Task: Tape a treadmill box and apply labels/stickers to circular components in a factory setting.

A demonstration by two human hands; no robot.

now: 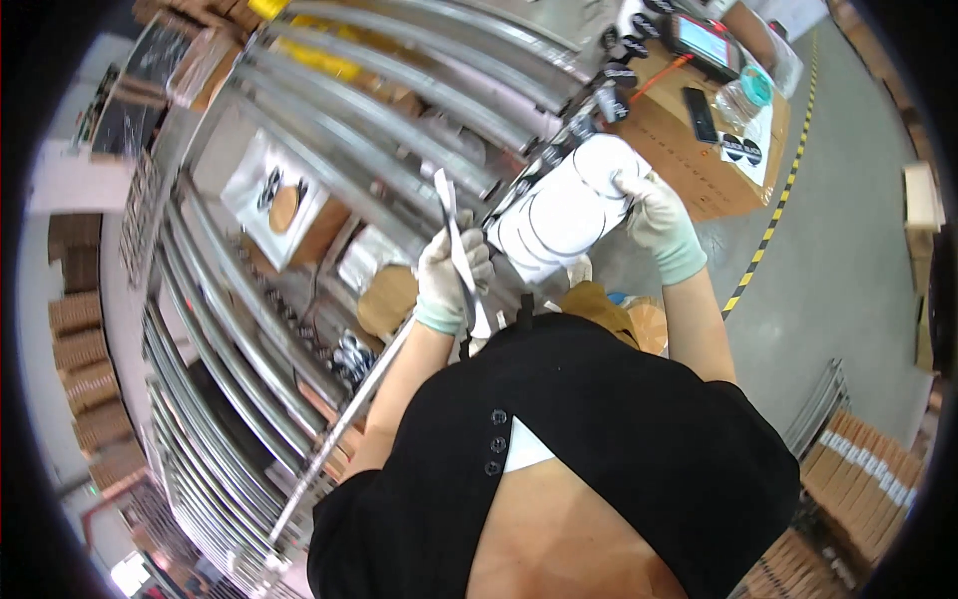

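My right hand [661, 220], in a pale glove with a mint cuff, pinches the right edge of a white sheet [561, 215] marked with dark circular outlines, which looks like label backing. The sheet is curved and spans the gap between my hands, in front of my chest. My left hand [449, 275], gloved the same way, is closed around a narrow white and dark strip [460, 255] that sticks out above and below the fingers. Whether the left fingers also touch the sheet's lower left corner I cannot tell.
Metal rollers [389, 115] of a conveyor run across the left. A carton [689, 165] at the upper right bears a phone [700, 114], a clear bottle [743, 98], round black stickers [743, 150] and a handheld device [704, 45]. Another person's arm [750, 35] is beside it.
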